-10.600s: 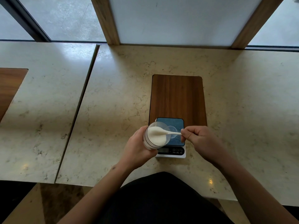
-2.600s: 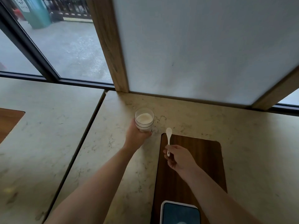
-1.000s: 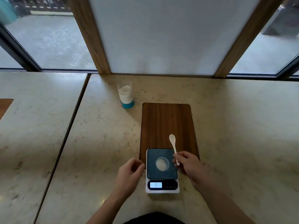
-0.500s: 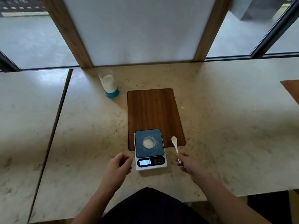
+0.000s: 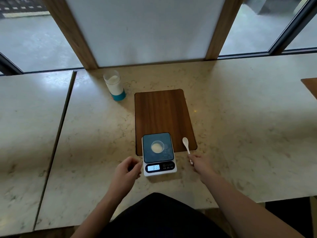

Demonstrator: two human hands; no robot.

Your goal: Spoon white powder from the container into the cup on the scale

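Observation:
A small clear cup with white powder in it stands on the dark platform of a white digital scale, whose display is lit. The powder container, clear with a teal base, stands upright at the back left on the marble counter. A white spoon lies to the right of the scale, its bowl on the wooden board. My right hand holds the end of the spoon's handle. My left hand hovers just left of the scale, fingers loosely curled and holding nothing.
A dark wooden board lies under the far part of the scale. A seam splits the counter on the left. Window frames and a white panel rise behind the counter. Another wooden board's corner shows at the right edge.
The container was set down at the back left and my left hand came back beside the scale. My right hand brought the spoon down to the right of the scale.

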